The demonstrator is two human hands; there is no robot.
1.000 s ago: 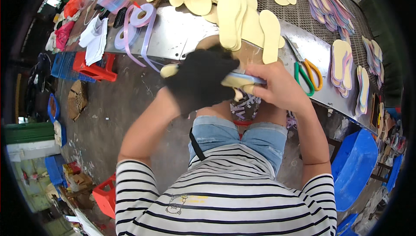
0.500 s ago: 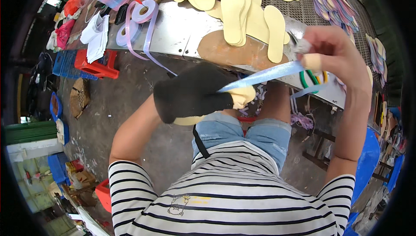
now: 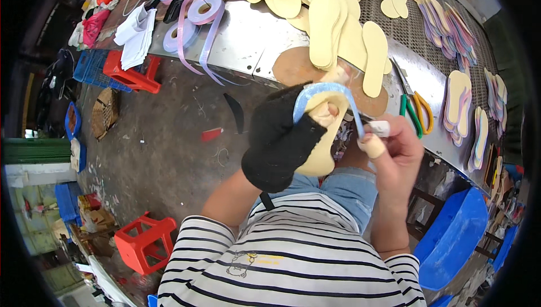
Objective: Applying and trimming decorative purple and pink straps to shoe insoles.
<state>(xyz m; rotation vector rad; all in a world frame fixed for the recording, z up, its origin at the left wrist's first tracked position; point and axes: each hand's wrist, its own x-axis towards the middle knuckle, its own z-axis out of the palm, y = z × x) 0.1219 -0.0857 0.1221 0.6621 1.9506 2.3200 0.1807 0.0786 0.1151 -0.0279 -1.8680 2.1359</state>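
My left hand [image 3: 276,146], in a black fingerless glove, grips a cream insole [image 3: 316,163] above my lap. A shiny light-blue ribbon [image 3: 326,87] curves round the insole's rounded far end and down its right side. Between thumb and fingertips of my right hand [image 3: 397,152], the ribbon is pinched just right of the insole. Tape wraps my right thumb and a finger. Part of the insole is hidden behind the glove.
Cream insoles [image 3: 327,31] pile up on the metal-topped table [image 3: 234,36]. Scissors [image 3: 418,112] with green and orange handles lie near its edge. Ribbon rolls [image 3: 205,9] and white papers [image 3: 137,36] sit left. Red stools [image 3: 145,239] and a blue tub [image 3: 453,239] stand lower down.
My right hand has moved left and down, closer to my left hand. The ribbon, earlier stretched straight between the hands, now bends round the insole's end, and more of the insole shows.
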